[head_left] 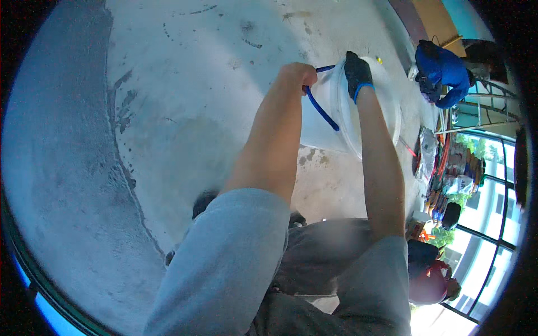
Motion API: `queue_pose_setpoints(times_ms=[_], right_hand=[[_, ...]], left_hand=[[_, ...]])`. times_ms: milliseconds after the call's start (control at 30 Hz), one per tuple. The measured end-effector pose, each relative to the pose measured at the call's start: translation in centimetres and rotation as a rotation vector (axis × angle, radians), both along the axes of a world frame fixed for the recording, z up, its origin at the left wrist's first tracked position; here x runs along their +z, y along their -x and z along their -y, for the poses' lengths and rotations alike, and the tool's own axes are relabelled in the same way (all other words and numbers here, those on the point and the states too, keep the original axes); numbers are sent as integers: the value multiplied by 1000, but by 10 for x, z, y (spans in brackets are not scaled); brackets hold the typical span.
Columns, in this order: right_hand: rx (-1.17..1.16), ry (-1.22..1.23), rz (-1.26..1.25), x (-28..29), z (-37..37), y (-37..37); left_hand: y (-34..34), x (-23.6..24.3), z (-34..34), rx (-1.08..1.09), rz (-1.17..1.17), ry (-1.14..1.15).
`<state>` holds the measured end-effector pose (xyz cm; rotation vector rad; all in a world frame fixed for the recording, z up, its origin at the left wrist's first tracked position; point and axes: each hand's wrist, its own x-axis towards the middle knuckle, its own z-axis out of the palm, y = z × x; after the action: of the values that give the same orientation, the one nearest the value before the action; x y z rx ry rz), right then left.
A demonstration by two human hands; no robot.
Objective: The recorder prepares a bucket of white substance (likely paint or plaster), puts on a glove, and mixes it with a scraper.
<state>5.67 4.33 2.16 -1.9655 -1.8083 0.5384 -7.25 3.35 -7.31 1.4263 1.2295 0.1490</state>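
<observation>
My bare left hand [302, 74] is closed around a dark blue hose-like length [325, 113], whose lower end curves down beside a large white round container [325, 137]. My right hand [357, 73] wears a dark glove with a blue cuff; it is closed over the container's upper rim, a little right of my left hand. The container's circular end faces right, and its lower part extends leftward behind the blue length. Whether anything else is under my right fingers is hidden.
Pale stained concrete floor [185, 112] surrounds me. At upper right a person in blue [440, 70] bends near a metal ladder [487, 106] and boards [434, 25]. Piled materials [448, 179] lie along a glazed wall at right. A person in red [428, 285] is at lower right.
</observation>
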Motion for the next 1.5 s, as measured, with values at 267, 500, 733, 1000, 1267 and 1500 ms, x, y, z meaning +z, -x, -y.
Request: queue_pose_setpoints(times_ms=[267, 500, 733, 1000, 1267, 1500], right_hand=[[680, -277, 708, 16, 80, -8], [828, -3, 483, 51, 155, -34], [1166, 19, 574, 59, 185, -69], [945, 431, 445, 96, 218, -107], [239, 1043, -280, 44, 147, -132], [1008, -346, 635, -87, 101, -125]], left_hand=[[0, 5, 13, 82, 80, 154], [16, 23, 13, -88, 37, 316], [38, 44, 20, 70, 281, 195], [50, 67, 41, 12, 375, 322], [25, 69, 23, -67, 253, 175], [22, 80, 22, -77, 131, 76]])
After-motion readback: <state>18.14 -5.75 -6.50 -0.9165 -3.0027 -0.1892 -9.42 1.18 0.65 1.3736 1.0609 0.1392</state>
